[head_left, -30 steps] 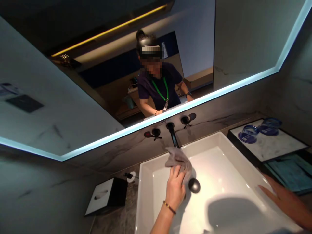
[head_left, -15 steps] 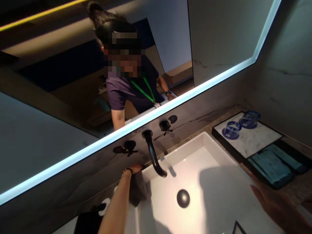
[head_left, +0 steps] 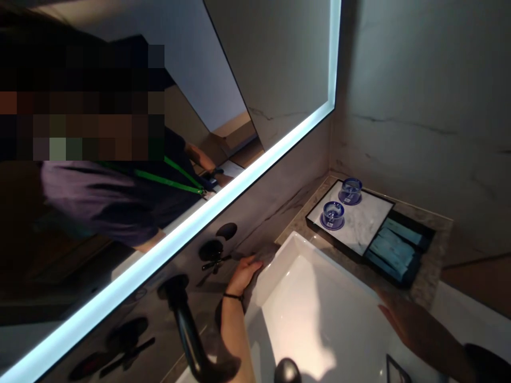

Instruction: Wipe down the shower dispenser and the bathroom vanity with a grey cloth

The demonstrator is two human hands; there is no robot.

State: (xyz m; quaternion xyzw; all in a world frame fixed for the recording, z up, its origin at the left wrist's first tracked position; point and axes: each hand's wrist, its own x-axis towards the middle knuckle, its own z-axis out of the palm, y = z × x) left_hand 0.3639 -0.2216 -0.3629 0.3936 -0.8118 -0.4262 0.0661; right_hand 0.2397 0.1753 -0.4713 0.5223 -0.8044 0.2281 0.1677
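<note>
My left hand point(head_left: 244, 274), with a dark band at its wrist, reaches past the black faucet point(head_left: 191, 335) to the back rim of the white sink point(head_left: 359, 290). Its fingers are closed over a dark grey cloth point(head_left: 268, 253) pressed along the rim beside the wall; part of the cloth is hidden under the hand. In shadow, my right hand point(head_left: 403, 322) rests at the sink's right rim, thumb and fingers apart, with nothing seen in it. The round dark drain cover point(head_left: 287, 371) shows at the bottom of the picture.
Two blue-rimmed glass cups point(head_left: 332, 214) stand on a marble-topped tray point(head_left: 373, 213) right of the sink, beside teal packets point(head_left: 393, 246). Black tap handles point(head_left: 215, 259) stick out of the wall. Above hangs a lit-edge mirror point(head_left: 287, 141) reflecting a person with a green lanyard.
My left hand has slid with the cloth along the back rim, from left of the faucet to the far right corner. The view has shifted right and closer; my right hand stays at the right rim.
</note>
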